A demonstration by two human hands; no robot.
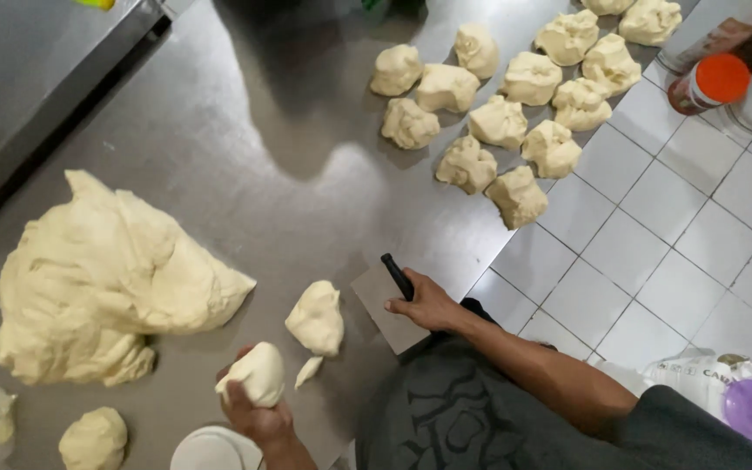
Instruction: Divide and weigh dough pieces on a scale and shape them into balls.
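the left hand grips a dough piece; it could stick. the right hand seems closed on a scraper, which may nick the lump beside it.

A wide bare stretch of the steel desk runs from twelve o'clock down through the centre, open for passage. At nine o'clock the big dough mass blocks the left side. A cluster of dough pieces fills the one-to-two o'clock corner. Near six o'clock the way is tight: a cut lump, a small scrap and the flat scraper lie close together between the hands. A small ball sits at seven o'clock.
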